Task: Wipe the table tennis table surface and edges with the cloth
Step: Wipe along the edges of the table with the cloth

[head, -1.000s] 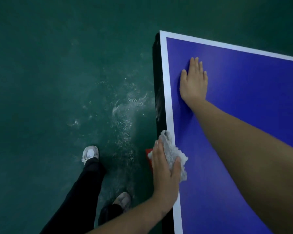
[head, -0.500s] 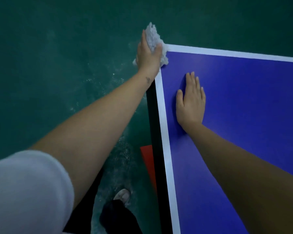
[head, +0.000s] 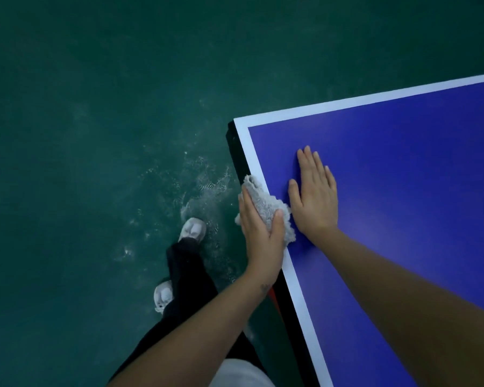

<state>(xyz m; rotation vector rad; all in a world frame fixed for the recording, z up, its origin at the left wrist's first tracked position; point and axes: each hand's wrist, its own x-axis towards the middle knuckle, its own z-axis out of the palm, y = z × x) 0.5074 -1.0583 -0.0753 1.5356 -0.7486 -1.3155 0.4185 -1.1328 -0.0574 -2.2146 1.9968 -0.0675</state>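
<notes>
The blue table tennis table (head: 403,191) with a white border line fills the right side, its corner pointing up and left. A fluffy grey cloth (head: 266,206) is folded over the table's left edge. My left hand (head: 260,233) grips the cloth, fingers down the black side edge and thumb on top. Just right of the cloth, my right hand (head: 315,196) lies flat on the blue surface, palm down, fingers spread, holding nothing.
Dark green floor (head: 95,135) with pale scuff marks lies left of the table. My two white shoes (head: 192,230) and black trousers stand beside the table edge. A red part (head: 273,298) shows under the table's black side.
My left hand has slid the cloth back along the left edge from the far corner to a spot beside my right hand. The right hand stays flat on the table.
</notes>
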